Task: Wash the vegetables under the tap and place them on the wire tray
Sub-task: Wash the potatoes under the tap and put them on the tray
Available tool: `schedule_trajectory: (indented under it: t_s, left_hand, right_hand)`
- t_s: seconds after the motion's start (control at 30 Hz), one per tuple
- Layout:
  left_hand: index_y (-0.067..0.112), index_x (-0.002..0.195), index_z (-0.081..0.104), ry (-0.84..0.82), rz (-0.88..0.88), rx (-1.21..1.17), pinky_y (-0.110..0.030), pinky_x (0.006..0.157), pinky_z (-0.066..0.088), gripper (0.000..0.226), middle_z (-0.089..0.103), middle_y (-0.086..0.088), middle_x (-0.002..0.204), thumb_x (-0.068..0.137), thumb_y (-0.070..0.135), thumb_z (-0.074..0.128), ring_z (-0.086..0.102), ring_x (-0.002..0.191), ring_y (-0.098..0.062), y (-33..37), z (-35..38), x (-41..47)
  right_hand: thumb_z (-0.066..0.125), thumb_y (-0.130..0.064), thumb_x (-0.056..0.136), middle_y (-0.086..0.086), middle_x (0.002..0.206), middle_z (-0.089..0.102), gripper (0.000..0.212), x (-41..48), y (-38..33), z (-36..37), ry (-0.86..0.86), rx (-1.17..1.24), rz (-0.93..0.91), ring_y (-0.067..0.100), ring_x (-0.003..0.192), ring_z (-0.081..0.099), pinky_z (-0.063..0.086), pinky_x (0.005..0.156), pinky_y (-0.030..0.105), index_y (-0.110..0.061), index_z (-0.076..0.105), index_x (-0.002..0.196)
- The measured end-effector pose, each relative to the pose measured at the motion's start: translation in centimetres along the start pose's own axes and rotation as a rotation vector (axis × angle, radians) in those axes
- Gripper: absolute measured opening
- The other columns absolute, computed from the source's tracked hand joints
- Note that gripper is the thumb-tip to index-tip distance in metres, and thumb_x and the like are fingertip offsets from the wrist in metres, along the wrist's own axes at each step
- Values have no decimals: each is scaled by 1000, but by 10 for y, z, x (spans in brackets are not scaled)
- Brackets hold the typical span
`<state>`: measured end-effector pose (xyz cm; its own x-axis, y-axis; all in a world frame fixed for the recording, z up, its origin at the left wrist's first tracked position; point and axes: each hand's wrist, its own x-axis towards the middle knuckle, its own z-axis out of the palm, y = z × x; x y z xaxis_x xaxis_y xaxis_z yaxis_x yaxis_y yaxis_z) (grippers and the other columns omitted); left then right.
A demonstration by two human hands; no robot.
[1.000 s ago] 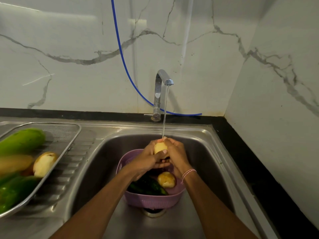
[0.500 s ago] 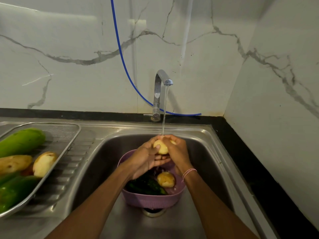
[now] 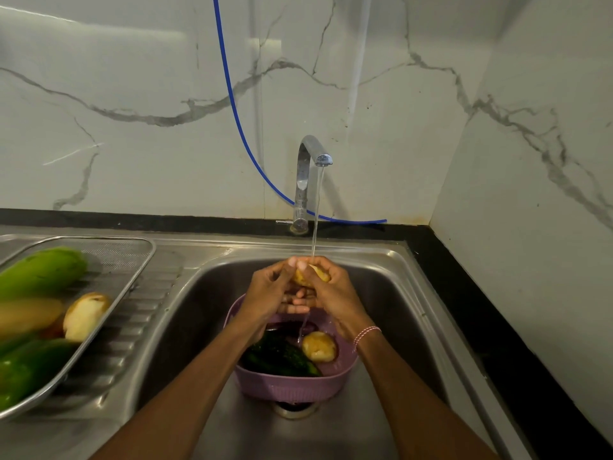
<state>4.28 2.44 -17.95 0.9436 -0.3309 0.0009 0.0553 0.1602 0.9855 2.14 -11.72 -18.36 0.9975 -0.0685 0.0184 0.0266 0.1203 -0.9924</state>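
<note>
Rinsing step. The left hand (image 3: 267,292) and right hand (image 3: 336,295) together clasp a small yellow potato (image 3: 310,277) in the stream from the tap (image 3: 306,167), at 12 o'clock of the purple basket (image 3: 292,388) in the sink. Done well, the potato turns so water reaches every side. Wet skin probably slips, so grip firmly before carrying it to the wire tray (image 3: 112,254) at 9 o'clock.

place: home kitchen; signs: steel sink (image 3: 401,293); tap (image 3: 303,180); marbled wall (image 3: 132,94)
</note>
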Motion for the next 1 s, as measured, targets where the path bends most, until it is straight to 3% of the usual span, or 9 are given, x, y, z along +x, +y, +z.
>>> schedule_trajectory:
  t_s: [0.07,0.17,0.27,0.4,0.53,0.63,0.77,0.87,1.0]
  left_hand:
    - [13,128,69,-40,-11,-5,-37,72,65,40,76,-22,104,97,37,59,76,91,-37,0,0,0]
    - [20,139,62,-150,-11,-57,-40,83,64,42,75,-16,115,97,19,65,74,104,-37,2,-2,-1]
    - [21,144,58,-195,-1,-95,-41,87,63,53,74,-13,122,94,6,68,71,109,-33,2,-6,0]
    - [25,146,56,-209,-29,-99,-43,90,62,49,72,-13,125,99,9,62,71,113,-33,0,-8,3]
    - [32,132,53,-59,-57,81,-44,80,65,26,67,-18,124,109,24,47,75,102,-34,-14,-2,10]
    - [28,122,52,71,10,202,-38,58,62,16,68,-17,114,109,34,43,76,80,-29,-19,-4,12]
    - [19,117,64,163,46,169,-26,50,52,32,70,-16,101,111,36,38,67,73,-21,-13,-14,10]
    - [21,128,64,-22,-31,3,-26,47,53,33,69,-22,117,112,28,36,68,74,-22,-7,-16,9]
    - [28,147,48,-288,-114,-103,-33,73,62,50,54,-22,137,105,1,48,70,92,-26,-6,-12,6]
  right_hand:
    - [69,-38,99,9,100,79,26,1,1,2,99,-50,-54,19,77,73,63,70,30,-19,74,115]
    - [62,-46,102,14,112,77,35,1,0,-2,109,107,-7,25,95,75,63,75,34,-17,76,116]
    - [58,-40,105,21,124,71,37,2,-3,-4,70,236,49,25,99,73,62,69,32,-12,71,125]
    - [63,-33,104,21,127,69,32,2,-3,-3,55,240,101,27,101,75,63,68,32,-12,65,128]
    - [55,-11,107,19,133,68,30,0,-1,-1,-107,205,180,32,118,71,64,91,42,-15,59,137]
    - [54,7,103,20,140,63,45,-3,-2,-2,-249,284,231,33,126,67,57,104,49,-14,57,143]
    - [65,1,99,15,131,69,40,-5,-7,5,-212,261,189,30,109,74,67,78,34,-14,66,136]
    - [71,-17,100,15,120,74,27,-2,-2,9,-15,142,129,21,87,76,62,56,25,-13,71,126]
    - [60,-38,105,21,116,73,31,3,4,-2,134,76,162,21,75,72,57,49,24,-15,71,124]
